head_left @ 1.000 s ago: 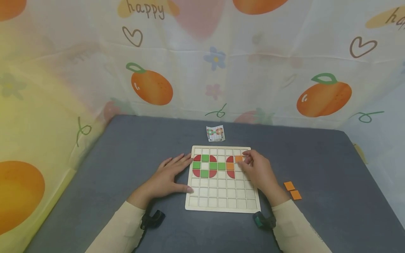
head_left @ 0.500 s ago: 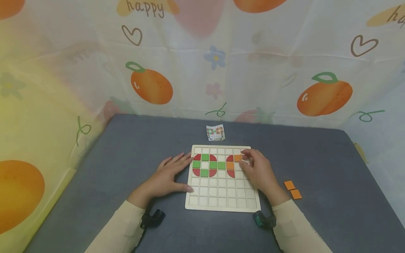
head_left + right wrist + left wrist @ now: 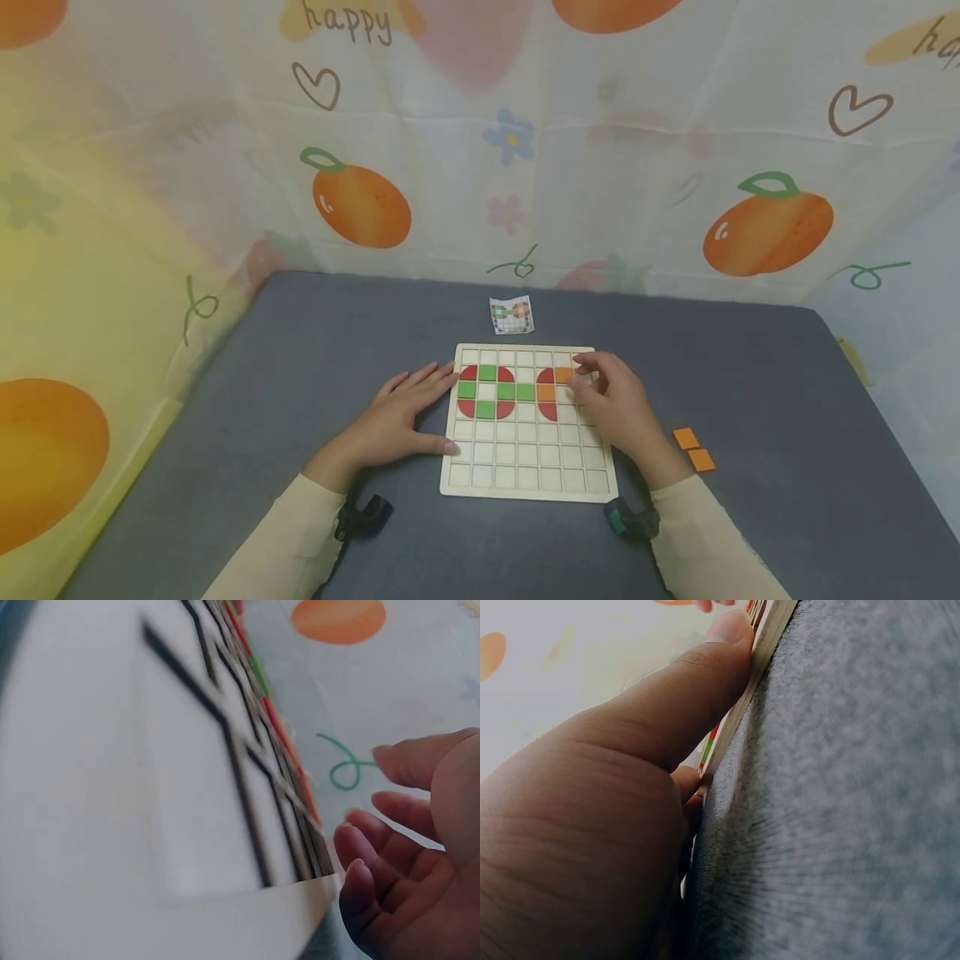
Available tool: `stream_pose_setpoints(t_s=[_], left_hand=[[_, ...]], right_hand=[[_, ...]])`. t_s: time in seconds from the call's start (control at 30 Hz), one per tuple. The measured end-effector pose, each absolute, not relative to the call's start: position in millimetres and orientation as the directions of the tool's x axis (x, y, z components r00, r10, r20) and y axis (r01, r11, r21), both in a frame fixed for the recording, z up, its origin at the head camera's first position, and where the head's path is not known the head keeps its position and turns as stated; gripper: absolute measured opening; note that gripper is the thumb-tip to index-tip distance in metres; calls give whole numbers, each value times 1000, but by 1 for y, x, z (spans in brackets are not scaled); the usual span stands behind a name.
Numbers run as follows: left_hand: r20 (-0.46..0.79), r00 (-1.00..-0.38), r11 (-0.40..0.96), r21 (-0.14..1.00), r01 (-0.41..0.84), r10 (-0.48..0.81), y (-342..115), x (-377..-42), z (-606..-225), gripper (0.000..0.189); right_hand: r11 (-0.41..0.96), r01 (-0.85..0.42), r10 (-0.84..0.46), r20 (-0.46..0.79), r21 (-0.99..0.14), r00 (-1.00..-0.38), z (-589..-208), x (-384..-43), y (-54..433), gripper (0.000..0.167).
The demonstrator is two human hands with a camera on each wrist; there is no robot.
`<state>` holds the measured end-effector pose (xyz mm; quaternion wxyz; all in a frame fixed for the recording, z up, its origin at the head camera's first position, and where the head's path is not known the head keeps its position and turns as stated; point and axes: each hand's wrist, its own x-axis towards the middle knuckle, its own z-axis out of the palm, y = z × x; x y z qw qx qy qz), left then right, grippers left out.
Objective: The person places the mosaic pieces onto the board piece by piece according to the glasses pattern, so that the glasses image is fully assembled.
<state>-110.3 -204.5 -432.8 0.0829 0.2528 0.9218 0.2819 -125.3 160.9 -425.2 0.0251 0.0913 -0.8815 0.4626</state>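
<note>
A pale wooden grid board (image 3: pixel 525 478) lies on the table, set with green tiles (image 3: pixel 525 392) and red quarter-round tiles. My left hand (image 3: pixel 384 423) rests spread along its left side, fingertips at the upper edge and thumb lower down; the left wrist view shows the thumb (image 3: pixel 697 675) on the board's edge. Over the board's right side is my right hand (image 3: pixel 617 407), thumb and forefinger parted just right of an orange tile (image 3: pixel 562 375) in the second row. Nothing is between those fingers in the right wrist view. Another orange tile (image 3: pixel 545 392) sits diagonally below.
Two loose orange tiles (image 3: pixel 701 460) lie on the dark grey table (image 3: pixel 750 367) right of the board. Behind the board is a small pattern card (image 3: pixel 512 315) with a printed grid design. A fruit-printed cloth (image 3: pixel 600 167) hangs at the back.
The orange tile has settled into its second-row cell and my right fingers have let go of it, drawing slightly to the right. My left hand has stayed put.
</note>
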Motion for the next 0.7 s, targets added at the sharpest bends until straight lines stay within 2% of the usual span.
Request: stream_pose_setpoints(t_s=[0.23, 0.43, 0.7], left_hand=[[-24, -862, 717, 566, 406, 507, -204, -110, -432, 111], [-17, -863, 721, 557, 411, 505, -203, -110, -434, 111], [-12, -864, 719, 561, 410, 503, -203, -110, -433, 111]], right_hand=[[453, -169, -155, 110, -875, -982, -407, -119, 165, 41], [426, -155, -144, 102, -892, -984, -396, -112, 175, 47], [393, -233, -162, 182, -890, -970, -396, -103, 205, 36]])
